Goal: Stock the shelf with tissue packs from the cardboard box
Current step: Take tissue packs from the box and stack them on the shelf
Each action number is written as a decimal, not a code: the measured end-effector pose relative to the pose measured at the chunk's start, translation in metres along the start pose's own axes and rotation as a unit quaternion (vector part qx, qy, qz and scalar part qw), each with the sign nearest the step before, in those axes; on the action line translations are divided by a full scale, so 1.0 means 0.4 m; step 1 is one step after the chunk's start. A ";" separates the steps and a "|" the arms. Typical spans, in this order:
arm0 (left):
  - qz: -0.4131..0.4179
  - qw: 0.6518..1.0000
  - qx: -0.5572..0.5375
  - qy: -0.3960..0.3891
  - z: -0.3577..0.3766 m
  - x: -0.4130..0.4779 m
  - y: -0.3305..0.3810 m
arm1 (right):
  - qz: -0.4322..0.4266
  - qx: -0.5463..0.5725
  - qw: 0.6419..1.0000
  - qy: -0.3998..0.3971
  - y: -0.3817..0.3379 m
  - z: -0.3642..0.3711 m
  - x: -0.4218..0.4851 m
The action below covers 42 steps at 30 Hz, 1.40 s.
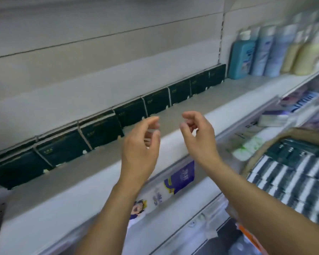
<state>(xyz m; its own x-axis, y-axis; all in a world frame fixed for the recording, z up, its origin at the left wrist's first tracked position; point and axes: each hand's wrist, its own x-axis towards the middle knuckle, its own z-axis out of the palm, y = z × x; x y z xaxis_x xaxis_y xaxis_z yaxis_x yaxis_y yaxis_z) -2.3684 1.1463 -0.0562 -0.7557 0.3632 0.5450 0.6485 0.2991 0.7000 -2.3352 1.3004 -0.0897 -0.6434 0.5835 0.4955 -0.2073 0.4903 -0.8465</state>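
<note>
here, left hand (140,142) and right hand (197,137) loosely curled, seemingly empty, above shelf (173,115), dark tissue packs (99,131) behind

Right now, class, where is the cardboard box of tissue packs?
In the head view, the cardboard box sits at lower right, right of the right hand, below the bottles.

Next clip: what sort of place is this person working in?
Probably a shop aisle: a long retail shelf with dark tissue packs lined along its back, toiletry bottles beside them, and a cardboard box of more packs at right.
</note>
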 end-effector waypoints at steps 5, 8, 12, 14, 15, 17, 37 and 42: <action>-0.069 0.982 -0.089 -0.152 0.294 -0.119 0.045 | 0.055 -0.055 0.994 0.077 0.154 -0.273 -0.056; -0.187 0.942 -0.106 -0.259 0.469 -0.207 0.015 | 0.119 -0.136 0.983 0.030 0.284 -0.410 -0.106; -0.372 0.857 -0.097 -0.343 0.630 -0.306 0.009 | 0.232 -0.259 0.928 -0.137 0.441 -0.565 -0.177; -0.413 0.832 -0.105 -0.354 0.689 -0.340 0.020 | 0.252 -0.321 0.879 -0.245 0.504 -0.622 -0.206; -0.423 0.829 -0.116 -0.347 0.713 -0.353 0.026 | 0.252 -0.337 0.861 -0.284 0.530 -0.643 -0.216; -0.432 0.831 -0.117 -0.330 0.758 -0.370 0.034 | 0.250 -0.351 0.841 -0.327 0.569 -0.670 -0.234; -0.479 0.836 -0.102 -0.247 0.839 -0.424 0.006 | -0.129 -0.567 0.636 -0.507 0.625 -0.670 -0.205; -0.482 0.833 -0.133 -0.238 0.823 -0.418 0.040 | -0.139 -0.514 0.677 -0.507 0.640 -0.711 -0.197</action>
<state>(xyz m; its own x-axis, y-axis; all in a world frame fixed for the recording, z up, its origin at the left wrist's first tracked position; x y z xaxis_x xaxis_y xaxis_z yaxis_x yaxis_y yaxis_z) -2.2017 1.3806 -0.2881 -0.7507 0.3939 -0.5304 -0.3301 0.4718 0.8176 -2.1280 1.5643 -0.2901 -0.9683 -0.1136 -0.2225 -0.1373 0.9860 0.0941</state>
